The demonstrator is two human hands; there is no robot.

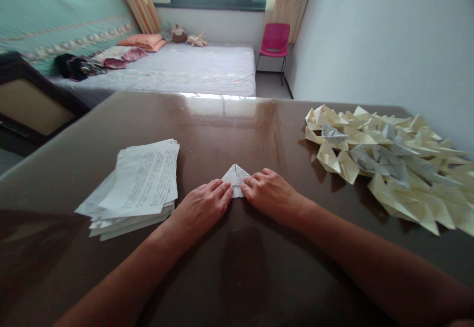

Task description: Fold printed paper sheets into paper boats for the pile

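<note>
A small printed sheet of paper [237, 174], its top corners folded into a point, lies on the brown table [237, 277] in front of me. My left hand [205, 201] presses on its left side with the fingers held together. On the opposite side, the closed fingers of my right hand [272, 193] press the paper's right edge. Both thumbs and the lower corners of the paper are mostly hidden under my hands.
To the left is a stack of printed sheets [142, 179]. Many folded paper boats [370, 144], cream and grey, are heaped at the right. Beyond the table are a bed [207, 67] and a pink chair [275, 40]; a dark wooden chair [33, 100] stands at the left.
</note>
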